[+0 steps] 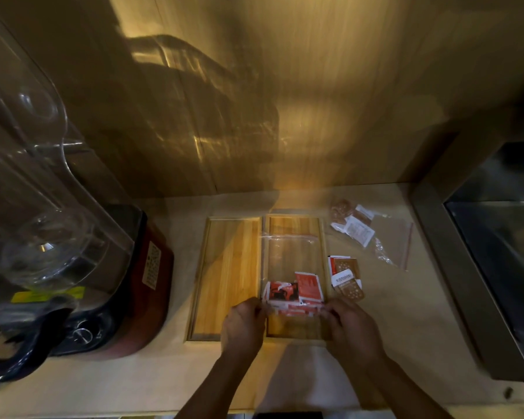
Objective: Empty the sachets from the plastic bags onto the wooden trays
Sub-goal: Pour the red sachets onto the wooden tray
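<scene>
Far left I see one blender (73,267) with a clear jug on the bench (406,328). Next come two wooden trays (227,276) side by side, the left one bare. My left hand (244,326) pinches the near left corner of one clear plastic bag (291,267) lying over the right tray (294,228); my right hand (350,325) pinches the near right corner. Both hands are clamped on that bag, apart from each other. Red sachets (297,290) bunch at its near end, too overlapped to count. Right of the trays, a small loose pile of sachets (345,276), then a second bag (384,237) with brown sachets. Far right, one steel sink (496,252).
</scene>
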